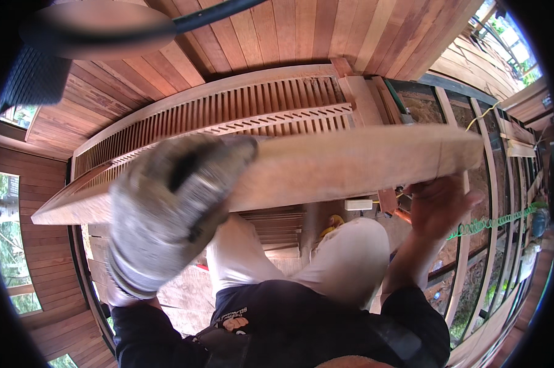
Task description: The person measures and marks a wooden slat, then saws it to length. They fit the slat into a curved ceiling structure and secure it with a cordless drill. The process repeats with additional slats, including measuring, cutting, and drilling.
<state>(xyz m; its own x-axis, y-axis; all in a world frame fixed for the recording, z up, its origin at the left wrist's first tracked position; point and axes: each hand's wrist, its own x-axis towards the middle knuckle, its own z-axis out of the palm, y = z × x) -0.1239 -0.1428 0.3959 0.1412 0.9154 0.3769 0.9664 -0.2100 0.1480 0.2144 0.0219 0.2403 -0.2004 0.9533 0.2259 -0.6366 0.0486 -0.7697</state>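
A long, thick wooden board (pixel 350 162) spans the view in front of me, on edge and blurred along its right part. My left hand (pixel 166 208), in a grey work glove, closes over its left part, thumb and fingers wrapped around the top edge. Bare, my right hand (pixel 439 205) holds the board's right end from below; its thumb sticks out and some fingers are hidden by the wood. Directly behind the board is a louvered wooden panel (pixel 228 101) with rows of narrow slats. Whether board and slats are joined, I cannot tell.
Reddish plank walls (pixel 258 30) rise behind the panel. To the right, open floor joists (pixel 488 202) show soil between them, with a coiled green hose (pixel 491 227) across. Slatted wood (pixel 274 230) and a yellow object (pixel 332 226) are near my knees. A dark cable (pixel 221 13) hangs upper left.
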